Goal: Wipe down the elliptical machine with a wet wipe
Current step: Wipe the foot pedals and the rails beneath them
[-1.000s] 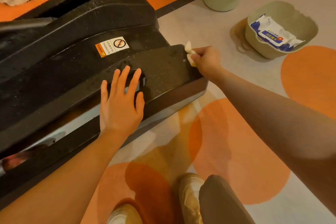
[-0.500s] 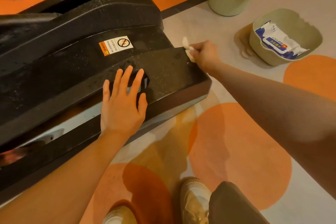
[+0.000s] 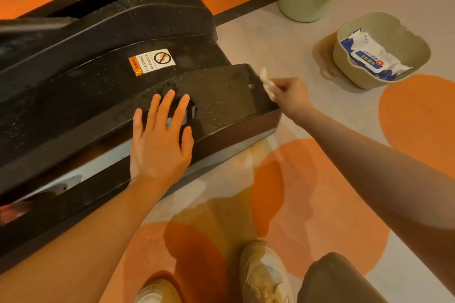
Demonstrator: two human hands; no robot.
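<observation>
The left hand (image 3: pixel 160 145) lies flat on the black elliptical machine (image 3: pixel 103 76), its fingers straight and spread, partly covering a dark opening. The machine is cut off at the left edge. Its sticker (image 3: pixel 152 61) reads "WARNING NO STEPPING ON SURFACE". At the machine's corner the right hand (image 3: pixel 290 98) pinches the wet wipe (image 3: pixel 267 83), mostly hidden. Farther away, a basin (image 3: pixel 416 56) holds a wipes pack (image 3: pixel 369 56), its writing unreadable.
</observation>
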